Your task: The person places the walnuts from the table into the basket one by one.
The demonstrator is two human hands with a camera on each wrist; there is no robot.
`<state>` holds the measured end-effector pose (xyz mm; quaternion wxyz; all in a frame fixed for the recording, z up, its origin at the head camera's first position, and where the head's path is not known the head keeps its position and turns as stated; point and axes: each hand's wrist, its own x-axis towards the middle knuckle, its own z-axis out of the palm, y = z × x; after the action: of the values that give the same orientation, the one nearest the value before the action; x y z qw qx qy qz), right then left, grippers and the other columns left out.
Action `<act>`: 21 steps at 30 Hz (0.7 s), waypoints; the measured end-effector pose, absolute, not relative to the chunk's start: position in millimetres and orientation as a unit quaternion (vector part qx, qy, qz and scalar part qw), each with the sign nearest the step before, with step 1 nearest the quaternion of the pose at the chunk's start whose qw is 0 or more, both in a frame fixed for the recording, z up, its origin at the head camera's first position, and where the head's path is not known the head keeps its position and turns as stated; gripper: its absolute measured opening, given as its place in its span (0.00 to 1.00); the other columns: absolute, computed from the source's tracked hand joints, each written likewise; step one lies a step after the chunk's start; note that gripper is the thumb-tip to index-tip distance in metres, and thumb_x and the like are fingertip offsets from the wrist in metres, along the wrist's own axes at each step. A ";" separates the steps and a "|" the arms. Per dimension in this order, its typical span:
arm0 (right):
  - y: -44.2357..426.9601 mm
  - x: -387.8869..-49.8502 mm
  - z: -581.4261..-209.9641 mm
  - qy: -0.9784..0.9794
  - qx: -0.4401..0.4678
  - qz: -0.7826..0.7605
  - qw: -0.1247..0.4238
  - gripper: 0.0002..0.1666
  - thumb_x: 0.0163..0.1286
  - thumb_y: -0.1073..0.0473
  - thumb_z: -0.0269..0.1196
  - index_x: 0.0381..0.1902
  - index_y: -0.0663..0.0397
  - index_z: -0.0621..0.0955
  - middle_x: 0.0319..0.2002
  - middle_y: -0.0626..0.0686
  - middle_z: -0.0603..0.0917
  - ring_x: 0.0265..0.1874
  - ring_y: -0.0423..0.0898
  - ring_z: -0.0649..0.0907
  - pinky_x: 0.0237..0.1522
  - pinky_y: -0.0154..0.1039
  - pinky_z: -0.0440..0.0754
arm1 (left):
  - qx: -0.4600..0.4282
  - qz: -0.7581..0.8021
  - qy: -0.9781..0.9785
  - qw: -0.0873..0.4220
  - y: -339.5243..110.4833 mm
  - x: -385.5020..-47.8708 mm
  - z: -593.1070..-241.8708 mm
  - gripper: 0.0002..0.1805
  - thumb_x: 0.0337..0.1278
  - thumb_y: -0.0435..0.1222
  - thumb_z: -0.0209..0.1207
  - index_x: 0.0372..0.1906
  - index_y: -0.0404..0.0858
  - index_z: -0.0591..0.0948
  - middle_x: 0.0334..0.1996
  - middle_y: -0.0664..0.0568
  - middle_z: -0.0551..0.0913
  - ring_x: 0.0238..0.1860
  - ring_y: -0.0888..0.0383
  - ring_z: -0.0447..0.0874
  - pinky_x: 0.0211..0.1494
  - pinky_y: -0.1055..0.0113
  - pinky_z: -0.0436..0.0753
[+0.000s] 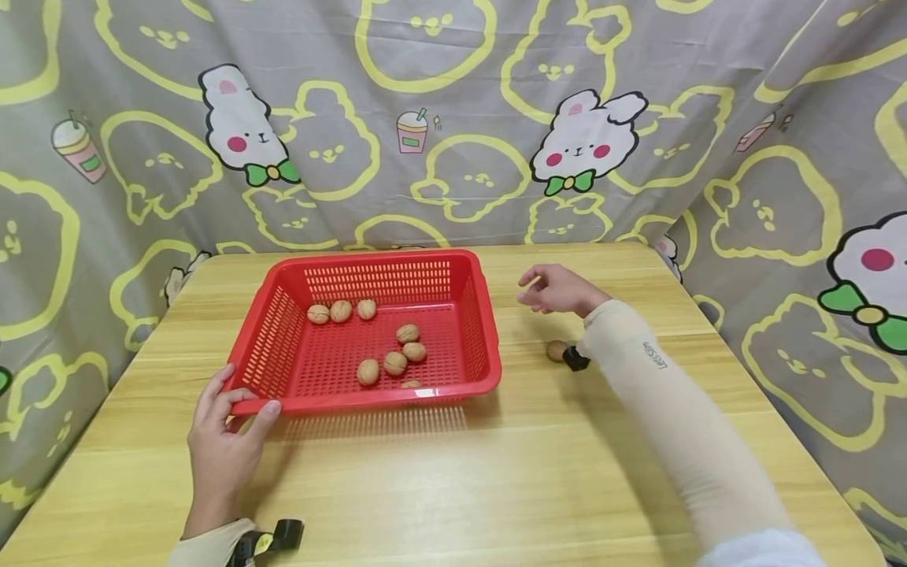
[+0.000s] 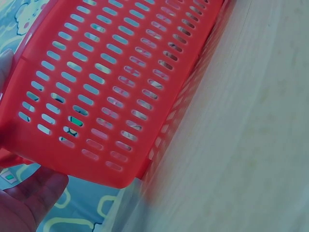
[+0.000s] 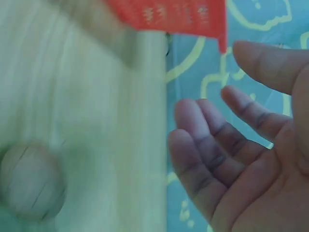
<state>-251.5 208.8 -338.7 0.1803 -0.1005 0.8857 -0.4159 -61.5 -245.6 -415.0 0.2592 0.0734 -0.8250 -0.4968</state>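
Observation:
A red plastic basket stands on the table, with several walnuts lying on its slotted floor. At its near left corner, my left hand grips the rim, the thumb on the front edge and fingers along the side. The left wrist view shows the basket's slotted wall close up. My right hand hovers to the right of the basket, fingers loosely bent and holding nothing. Beneath the right wrist a single walnut lies on the table; it appears blurred in the right wrist view.
The light wooden table carries the basket left of its middle. A grey patterned curtain hangs behind the table and along its sides. Black wrist cameras are strapped to both forearms.

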 end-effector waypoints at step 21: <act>261.8 -233.9 -373.5 0.884 -0.105 -0.314 0.330 0.22 0.61 0.56 0.70 0.46 0.63 0.76 0.22 0.48 0.72 0.18 0.39 0.68 0.22 0.31 0.66 | 0.065 -0.499 -0.821 0.269 -245.5 -61.3 -414.6 0.14 0.47 0.28 0.70 0.35 0.28 0.76 0.67 0.54 0.66 0.63 0.50 0.65 0.49 0.85 0.72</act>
<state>-233.9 261.8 -373.5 0.3299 -0.1053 0.8842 -0.3136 -61.3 -245.5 -414.6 0.2692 0.0654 -0.8212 -0.4989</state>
